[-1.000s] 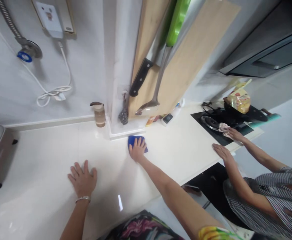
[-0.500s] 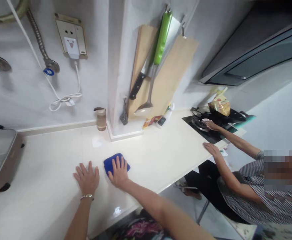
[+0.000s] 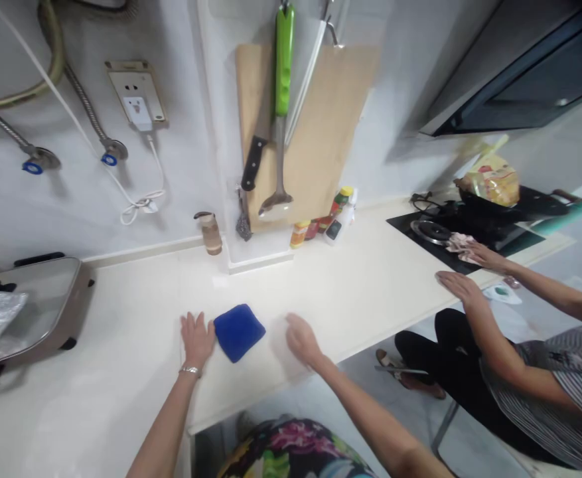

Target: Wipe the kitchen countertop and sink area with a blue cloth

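Note:
A folded blue cloth (image 3: 238,331) lies flat on the cream countertop (image 3: 360,285), near its front edge. My left hand (image 3: 196,338) rests palm down just left of the cloth, fingers spread, a bracelet on the wrist. My right hand (image 3: 301,338) is off the cloth, a little to its right above the counter, motion-blurred, with nothing in it that I can make out.
Another person at the right wipes a black gas hob (image 3: 450,232) with a pink rag (image 3: 460,242). A wooden cutting board (image 3: 315,133), a knife and ladle hang on the wall. Bottles (image 3: 333,216) and a small jar (image 3: 212,234) stand at the back. A metal appliance (image 3: 32,309) sits left.
My right hand dragged the blue cloth from the wall corner back toward the front edge, then let it go and moved right. My left hand stayed flat on the counter.

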